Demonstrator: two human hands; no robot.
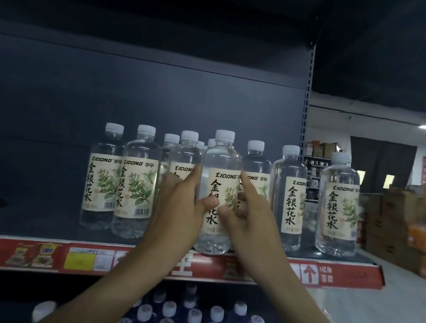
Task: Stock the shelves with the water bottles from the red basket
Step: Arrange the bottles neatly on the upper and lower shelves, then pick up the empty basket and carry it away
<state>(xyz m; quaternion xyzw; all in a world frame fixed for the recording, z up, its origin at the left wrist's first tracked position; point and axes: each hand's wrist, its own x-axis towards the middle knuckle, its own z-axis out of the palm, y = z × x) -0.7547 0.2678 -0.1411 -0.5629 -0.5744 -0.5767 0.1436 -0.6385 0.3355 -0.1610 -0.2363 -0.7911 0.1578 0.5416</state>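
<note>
Grip of left hand and right hand curled round water bottle, upright between them

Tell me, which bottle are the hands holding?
The centre bottle, foremost at the shelf edge: the left hand and right hand both grip its label.

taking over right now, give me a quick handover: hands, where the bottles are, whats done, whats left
Left hand: grips the held Lidong water bottle from its left side.
Right hand: holds the same bottle from the right, thumb on the label.
The bottle is upright, its base at the front edge of the shelf; I cannot tell if it rests there yet.
Done: the stocked bottles stand upright behind and beside it.
Left: seat this bottle and let go. The shelf's left part is bare. The red basket is out of view, so the remaining count is unknown.
</note>
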